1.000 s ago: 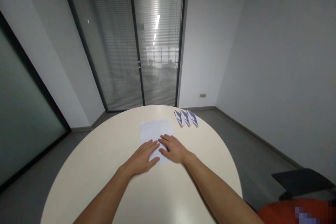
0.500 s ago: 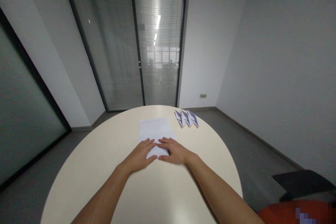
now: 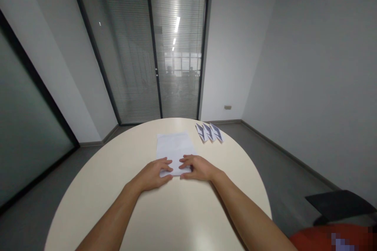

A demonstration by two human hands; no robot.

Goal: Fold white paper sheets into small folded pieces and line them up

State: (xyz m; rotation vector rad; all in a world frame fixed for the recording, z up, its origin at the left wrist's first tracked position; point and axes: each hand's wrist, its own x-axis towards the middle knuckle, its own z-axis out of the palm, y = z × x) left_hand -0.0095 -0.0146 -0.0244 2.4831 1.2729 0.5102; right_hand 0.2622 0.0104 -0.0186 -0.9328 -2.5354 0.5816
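Note:
A sheet of white paper (image 3: 174, 145) lies flat on the round cream table (image 3: 165, 211), its near edge towards me. My left hand (image 3: 154, 173) rests over the near left corner, fingers apart, thumb by the near edge. Opposite it, my right hand (image 3: 198, 168) covers the near right corner, its fingers spread and its thumb along the same edge. A strip of paper shows between the two hands. Neither hand is wrapped round anything. Both near corners are hidden under my fingers.
Three folded paper pieces (image 3: 209, 132) in white and dark blue lie in a row near the table's far right edge. A black chair part (image 3: 341, 204) and something red (image 3: 321, 237) are at the lower right. Beyond the table is a glass partition (image 3: 141, 55) with blinds.
My hands have moved apart a little along the paper's near edge, the left hand to the left and the right one slightly to the right. More of the near edge shows between them.

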